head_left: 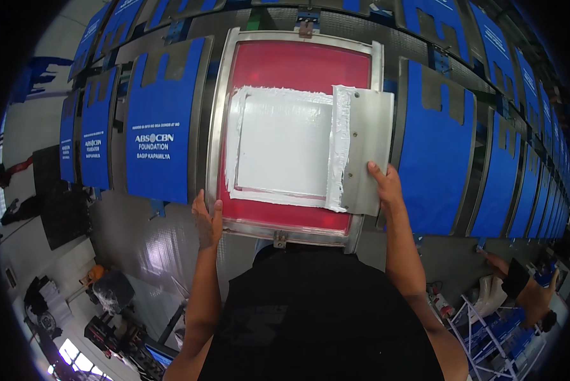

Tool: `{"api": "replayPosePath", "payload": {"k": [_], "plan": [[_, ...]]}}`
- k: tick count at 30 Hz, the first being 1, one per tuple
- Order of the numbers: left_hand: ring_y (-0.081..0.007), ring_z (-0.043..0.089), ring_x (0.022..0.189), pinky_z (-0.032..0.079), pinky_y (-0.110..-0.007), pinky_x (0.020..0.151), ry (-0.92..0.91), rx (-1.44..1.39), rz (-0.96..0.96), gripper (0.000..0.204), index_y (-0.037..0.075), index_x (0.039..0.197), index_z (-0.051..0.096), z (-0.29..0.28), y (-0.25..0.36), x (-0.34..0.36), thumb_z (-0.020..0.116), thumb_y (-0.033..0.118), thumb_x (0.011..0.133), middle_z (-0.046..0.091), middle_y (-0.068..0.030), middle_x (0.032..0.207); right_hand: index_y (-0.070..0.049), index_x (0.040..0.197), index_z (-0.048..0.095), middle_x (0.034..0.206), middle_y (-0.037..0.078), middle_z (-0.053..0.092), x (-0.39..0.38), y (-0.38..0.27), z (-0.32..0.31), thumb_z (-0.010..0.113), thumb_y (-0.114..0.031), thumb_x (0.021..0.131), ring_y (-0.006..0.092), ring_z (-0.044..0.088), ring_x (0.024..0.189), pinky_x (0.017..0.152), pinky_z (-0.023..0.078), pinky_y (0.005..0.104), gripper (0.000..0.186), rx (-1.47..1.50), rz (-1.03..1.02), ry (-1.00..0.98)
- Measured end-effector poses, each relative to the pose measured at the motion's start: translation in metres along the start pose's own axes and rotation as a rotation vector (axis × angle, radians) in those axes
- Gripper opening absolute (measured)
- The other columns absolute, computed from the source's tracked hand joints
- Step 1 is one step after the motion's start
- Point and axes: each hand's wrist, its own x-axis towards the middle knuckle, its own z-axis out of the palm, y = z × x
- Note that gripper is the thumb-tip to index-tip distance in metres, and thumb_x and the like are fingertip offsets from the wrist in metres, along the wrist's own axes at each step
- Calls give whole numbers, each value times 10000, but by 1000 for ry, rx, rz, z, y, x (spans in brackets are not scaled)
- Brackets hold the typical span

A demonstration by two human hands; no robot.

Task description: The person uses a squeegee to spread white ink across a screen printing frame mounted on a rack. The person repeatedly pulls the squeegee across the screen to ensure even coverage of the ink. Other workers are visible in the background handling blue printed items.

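Centrally: one metal-framed red screen (285, 60), patch of white ink (285, 143) upon it. One broad metal squeegee (369, 140), along the screen's right side, long axis running nearly fore-and-aft; right hand (388, 185) nearer, clasping its lower outer edge. Left hand (206, 219), well apart from it: thumb and fingers astride the left rail (221, 114), firmness cannot be told. Blue panels (155, 108): white lettering and emblem
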Motion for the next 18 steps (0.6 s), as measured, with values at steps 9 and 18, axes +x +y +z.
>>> {"api": "replayPosePath", "payload": {"k": [9,18], "plan": [[-236,643,664,507,-388,604,-608,-531,-313,195,12,961,711,-15,90,-127,739,188,883,689,-130,837,10,1088,635,931,218,694,59,-99,92,702,-244,843,342,682,838,796,526,418,358,-1143,-402,-273],[-77,587,630,469,-257,581,-690,-888,-877,258,-23,980,725,8,87,-146,742,217,888,657,-25,676,-82,1052,606,1013,58,653,70,-6,123,690,-18,653,244,617,954,928,424,400,413,-1501,-1128,-80]]}}
